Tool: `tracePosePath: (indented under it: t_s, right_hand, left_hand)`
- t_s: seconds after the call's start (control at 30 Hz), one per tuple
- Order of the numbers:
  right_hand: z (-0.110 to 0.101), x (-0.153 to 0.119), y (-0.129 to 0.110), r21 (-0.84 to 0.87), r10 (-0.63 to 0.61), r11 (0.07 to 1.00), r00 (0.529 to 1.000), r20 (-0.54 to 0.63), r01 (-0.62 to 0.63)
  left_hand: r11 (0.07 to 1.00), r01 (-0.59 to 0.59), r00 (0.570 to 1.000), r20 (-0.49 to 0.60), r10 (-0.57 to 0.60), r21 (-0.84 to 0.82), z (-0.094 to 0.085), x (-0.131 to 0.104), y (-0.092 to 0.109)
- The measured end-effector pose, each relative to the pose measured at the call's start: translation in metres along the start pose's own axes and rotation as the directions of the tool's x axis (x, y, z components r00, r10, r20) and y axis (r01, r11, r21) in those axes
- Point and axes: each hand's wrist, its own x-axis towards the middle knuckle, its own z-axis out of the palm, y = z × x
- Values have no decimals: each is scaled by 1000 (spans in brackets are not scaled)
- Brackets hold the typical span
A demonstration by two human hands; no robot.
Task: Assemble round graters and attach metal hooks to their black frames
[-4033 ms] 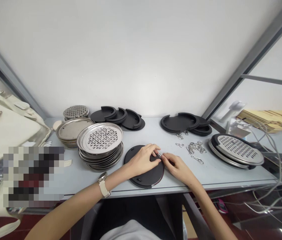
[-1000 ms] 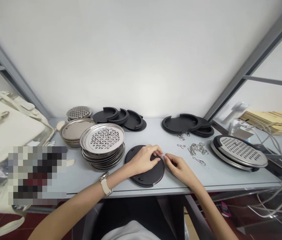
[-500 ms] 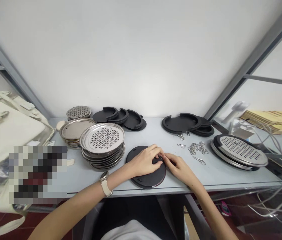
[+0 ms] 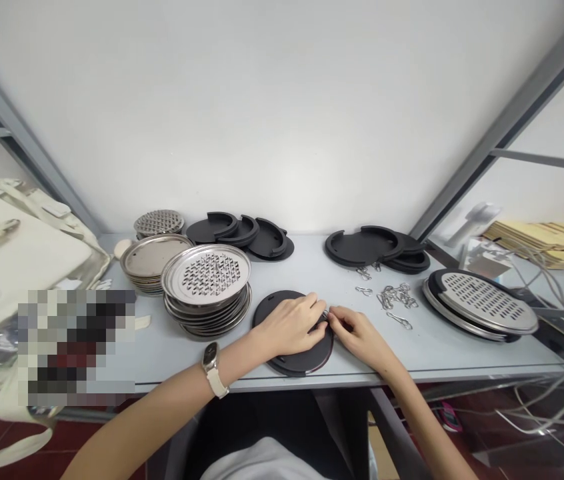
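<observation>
A black round base (image 4: pixel 307 358) lies flat near the front edge of the table, a slot showing in its upper left. My left hand (image 4: pixel 289 327) rests over it, fingers curled and closed at its right-hand rim. From the right, my right hand (image 4: pixel 359 337) meets it there, thumb and forefinger pinched on a small metal wire clip (image 4: pixel 326 314), mostly hidden by the fingers. More wire clips (image 4: pixel 396 295) lie loose to the right. To the left stands a stack of round metal grater plates (image 4: pixel 212 275).
Plain metal discs (image 4: pixel 156 255) and more graters (image 4: pixel 159 221) are stacked at back left. Black bases lie along the wall in a left group (image 4: pixel 265 238) and a right group (image 4: pixel 365 245). Grater-topped bases (image 4: pixel 485 300) sit at right; a cream bag (image 4: pixel 22 240) is at left.
My left hand has shifted slightly at the base's rim, its fingers lifting a little. A bit of the metal clip now shows between the hands. The base stays in place.
</observation>
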Motion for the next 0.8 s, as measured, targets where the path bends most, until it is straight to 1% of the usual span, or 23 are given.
tracePosePath:
  t_s: [0.27,0.8]
  right_hand:
    - [0,-1,1,-1,-3,1000,1000,3,3]
    - [0,-1,1,-24,1,1000,1000,-4,-1]
  left_hand:
    - [1000,-14,999,35,13,27,-1,0,0]
    - [1000,-13,999,39,12,18,-1,0,0]
